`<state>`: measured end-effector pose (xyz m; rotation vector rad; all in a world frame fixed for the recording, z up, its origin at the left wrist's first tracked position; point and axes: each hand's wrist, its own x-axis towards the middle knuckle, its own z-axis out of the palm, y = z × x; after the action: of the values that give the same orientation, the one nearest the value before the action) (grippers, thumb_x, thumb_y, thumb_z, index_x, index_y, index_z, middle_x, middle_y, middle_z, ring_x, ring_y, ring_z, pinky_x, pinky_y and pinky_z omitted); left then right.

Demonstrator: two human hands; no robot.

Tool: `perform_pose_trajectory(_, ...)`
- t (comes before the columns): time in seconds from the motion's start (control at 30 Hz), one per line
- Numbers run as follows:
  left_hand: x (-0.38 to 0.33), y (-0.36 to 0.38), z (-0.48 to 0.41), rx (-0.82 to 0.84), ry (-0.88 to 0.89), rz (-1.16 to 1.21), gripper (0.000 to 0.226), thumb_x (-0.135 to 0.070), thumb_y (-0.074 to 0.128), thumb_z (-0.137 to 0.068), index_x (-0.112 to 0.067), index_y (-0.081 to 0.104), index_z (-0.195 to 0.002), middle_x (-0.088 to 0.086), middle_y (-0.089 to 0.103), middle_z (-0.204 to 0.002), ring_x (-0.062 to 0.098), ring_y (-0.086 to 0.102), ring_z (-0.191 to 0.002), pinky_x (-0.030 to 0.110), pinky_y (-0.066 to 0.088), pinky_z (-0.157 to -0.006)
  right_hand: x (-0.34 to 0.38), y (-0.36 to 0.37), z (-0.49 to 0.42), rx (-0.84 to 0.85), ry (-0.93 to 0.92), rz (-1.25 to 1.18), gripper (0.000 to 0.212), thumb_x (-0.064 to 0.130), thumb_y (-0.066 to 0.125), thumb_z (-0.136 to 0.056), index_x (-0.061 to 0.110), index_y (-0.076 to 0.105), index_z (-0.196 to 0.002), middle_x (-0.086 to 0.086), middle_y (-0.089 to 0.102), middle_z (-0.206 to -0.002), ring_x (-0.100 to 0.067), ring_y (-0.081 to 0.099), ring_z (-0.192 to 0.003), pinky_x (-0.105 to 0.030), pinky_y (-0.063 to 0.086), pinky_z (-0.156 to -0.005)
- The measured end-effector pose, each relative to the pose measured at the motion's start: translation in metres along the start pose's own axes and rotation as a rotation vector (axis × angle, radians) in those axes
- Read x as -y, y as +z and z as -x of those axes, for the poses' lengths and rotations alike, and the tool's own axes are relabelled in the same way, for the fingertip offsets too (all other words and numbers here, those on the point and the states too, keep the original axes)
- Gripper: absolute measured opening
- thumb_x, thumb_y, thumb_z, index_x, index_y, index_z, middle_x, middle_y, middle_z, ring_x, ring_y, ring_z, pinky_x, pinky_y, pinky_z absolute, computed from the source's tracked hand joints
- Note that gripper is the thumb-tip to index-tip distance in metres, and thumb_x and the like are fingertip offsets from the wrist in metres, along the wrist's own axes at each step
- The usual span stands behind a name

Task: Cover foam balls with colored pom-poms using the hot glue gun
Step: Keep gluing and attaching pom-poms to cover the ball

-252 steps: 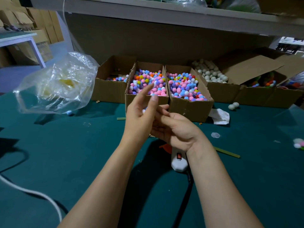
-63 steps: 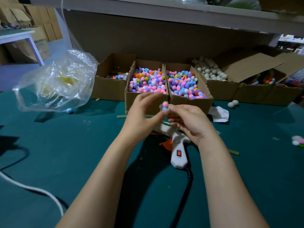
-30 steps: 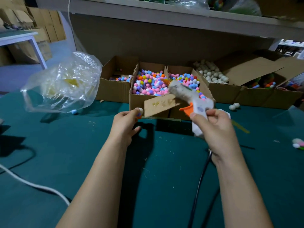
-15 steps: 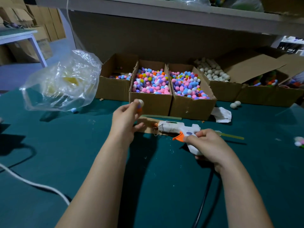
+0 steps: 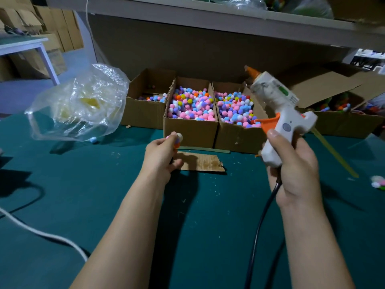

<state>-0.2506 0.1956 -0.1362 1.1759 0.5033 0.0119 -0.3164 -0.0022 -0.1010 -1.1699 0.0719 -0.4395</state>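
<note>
Left hand (image 5: 161, 152): forearm stretched forward, held just above the surface (image 5: 104, 184). Its fingers (image 5: 173, 140) are curled and pinch a foam ball (image 5: 178, 138) at the tips. The ball shows white with pink and orange pom-poms stuck on, and sits in front of the middle box (image 5: 190, 132).

Right hand (image 5: 291, 170): fingers wrapped round the grip of the glue gun (image 5: 279, 113), index finger by the orange trigger — can't tell if it's pressed. The gun is tilted, nozzle up and to the left, above the right box (image 5: 235, 138). A black cord (image 5: 262, 215) hangs from the handle.

Versus half a second ago: the gun was low at the surface with its nozzle at the cardboard scrap (image 5: 201, 162); now it's lifted clear. The left hand and ball have barely moved. The scrap lies flat between the hands.

Containers: the middle and right boxes are full of mixed pom-poms (image 5: 191, 105). The left box (image 5: 143, 113) is nearly empty, with a few in its right corner. The clear plastic bag (image 5: 79, 105) on the left holds something pale yellow — can't tell what.
</note>
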Motion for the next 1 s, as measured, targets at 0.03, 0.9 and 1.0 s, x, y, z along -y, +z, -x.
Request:
perform_pose_trajectory(0.03, -0.001, -0.001, 0.001, 0.013, -0.001, -0.004, 0.019, -0.033, 0.065, -0.094, -0.016, 0.061, -0.101, 0.002, 0.056, -0.103, 0.019, 0.056, -0.108, 0.041, 0.056, -0.087, 0.002, 0.005, -0.002, 0.03, 0.051, -0.053, 0.011, 0.011, 0.066, -0.087, 0.018, 0.066, -0.097, 0.008, 0.07, -0.076, -0.005, 0.065, -0.071, -0.018, 0.053, -0.065)
perform_pose_trajectory(0.9, -0.004, 0.001, 0.012, 0.275, -0.023, 0.489, 0.033, -0.011, 0.074, -0.075, -0.008, 0.069, -0.107, 0.013, 0.075, -0.099, 0.019, 0.074, -0.085, 0.024, 0.058, -0.06, -0.016, 0.021, -0.005, 0.346, 0.239, 0.169, 0.015, 0.021, 0.06, -0.092, 0.007, 0.065, -0.09, -0.005, 0.071, -0.078, -0.009, 0.052, -0.053, -0.02, 0.045, -0.047)
perform_pose_trajectory(1.0, -0.004, 0.001, 0.012, 0.281, -0.002, 0.42, 0.031, -0.015, 0.074, -0.076, -0.016, 0.069, -0.106, 0.006, 0.075, -0.1, 0.015, 0.074, -0.084, 0.025, 0.057, -0.063, -0.015, 0.021, -0.003, 0.387, 0.233, 0.248, 0.02, 0.029, 0.06, -0.092, 0.011, 0.066, -0.087, -0.005, 0.073, -0.082, -0.01, 0.054, -0.055, -0.021, 0.047, -0.05)
